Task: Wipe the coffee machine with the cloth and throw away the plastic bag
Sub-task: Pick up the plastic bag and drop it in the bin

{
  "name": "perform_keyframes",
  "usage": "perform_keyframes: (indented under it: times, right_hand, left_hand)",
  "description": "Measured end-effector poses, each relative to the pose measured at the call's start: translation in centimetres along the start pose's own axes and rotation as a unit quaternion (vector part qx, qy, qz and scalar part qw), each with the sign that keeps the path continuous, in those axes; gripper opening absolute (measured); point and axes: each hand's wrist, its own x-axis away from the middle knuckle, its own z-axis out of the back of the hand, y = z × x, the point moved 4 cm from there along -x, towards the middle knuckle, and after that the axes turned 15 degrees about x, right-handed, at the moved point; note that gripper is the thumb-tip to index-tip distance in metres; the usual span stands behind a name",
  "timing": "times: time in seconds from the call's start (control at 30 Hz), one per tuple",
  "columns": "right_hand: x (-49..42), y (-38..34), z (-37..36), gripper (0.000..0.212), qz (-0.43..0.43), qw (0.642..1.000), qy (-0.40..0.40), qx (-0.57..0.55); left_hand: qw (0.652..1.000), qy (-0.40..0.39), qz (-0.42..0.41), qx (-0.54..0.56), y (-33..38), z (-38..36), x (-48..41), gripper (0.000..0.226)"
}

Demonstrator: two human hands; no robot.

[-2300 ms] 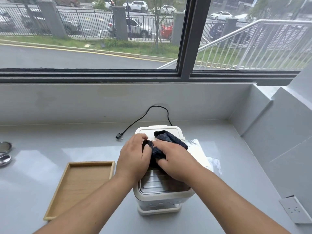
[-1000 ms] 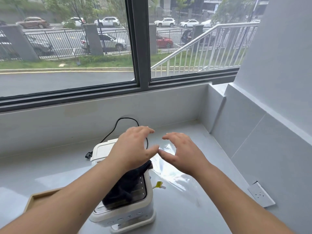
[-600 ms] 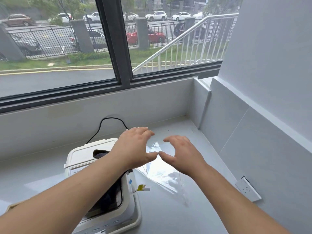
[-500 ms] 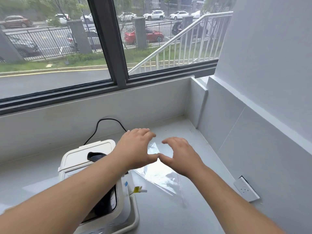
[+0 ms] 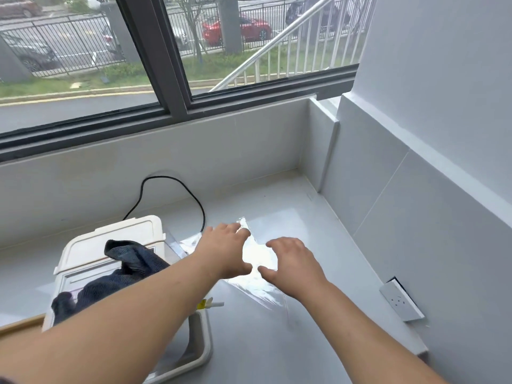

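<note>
- Plastic bag (image 5: 260,289) lies flat on the worktop (image 5: 277,198), just right of the coffee machine (image 5: 122,234) and toward the far right corner. It is clear and glares under the window light, so its edges are hard to read.
- The left hand (image 5: 224,250) is over the bag's far part and the right hand (image 5: 293,264) over its nearer right part. Both have fingers spread and lightly curved, thumbs pointing toward each other, and hold nothing. Whether the fingertips touch the film cannot be told.
- The cloth (image 5: 130,270) sits crumpled on top of the machine, so the wiping looks done. The step in hand is judged to be gathering up the bag.
- Thin film on a smooth surface probably clings. Pressing the fingertips down and drawing the hands together should bunch it into a ridge that can be pinched. Plucking at the flat sheet would likely slip.
- The left forearm passes over the machine, so it should lift clear rather than drag the cloth off.
- The black cable (image 5: 171,181) loops near the back edge, just beyond the left hand, and should stay out of the gathered film.
</note>
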Motion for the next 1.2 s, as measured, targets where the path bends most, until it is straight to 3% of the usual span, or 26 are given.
perform_keyframes:
  times: [0.3, 0.5, 0.73, 0.83, 0.93, 1.03, 1.1, 1.2]
  right_hand:
    - [0.5, -0.6, -6.8, 0.063, 0.041, 0.996, -0.056, 0.058]
    - [0.5, -1.4, -10.1, 0.06, 0.049, 0.989, -0.093, 0.108]
    - [0.3, -1.7, -11.1, 0.032, 0.031, 0.987, -0.09, 0.131]
    - [0.2, -1.6, -10.9, 0.029, 0.026, 0.988, -0.081, 0.129]
    - [0.3, -1.1, -9.9, 0.024, 0.013, 0.992, -0.051, 0.111]
    - [0.5, -0.4, -7.7, 0.008, -0.013, 0.995, 0.028, 0.091]
    - [0.7, 0.4, -6.1, 0.011, -0.034, 0.993, 0.088, 0.074]
    - [1.2, 2.0, -3.4, 0.004, -0.039, 0.985, 0.165, 0.044]
  left_hand:
    - [0.994, -0.081, 0.037, -0.057, -0.6, -5.8, -1.5, 0.082]
    - [0.993, -0.093, 0.038, -0.069, -0.9, -6.6, -1.8, 0.077]
    - [0.994, -0.088, 0.034, -0.06, -1.0, -6.4, -1.9, 0.07]
    - [0.993, -0.093, 0.037, -0.059, -1.1, -6.6, -1.8, 0.069]
    - [0.993, -0.092, 0.035, -0.065, -1.0, -6.5, -1.7, 0.068]
    - [0.994, -0.088, 0.031, -0.061, -0.8, -6.2, -1.7, 0.068]
    - [0.995, -0.083, 0.027, -0.052, -0.4, -5.9, -1.6, 0.067]
    - [0.998, -0.045, 0.003, -0.044, 0.5, -5.0, -1.5, 0.052]
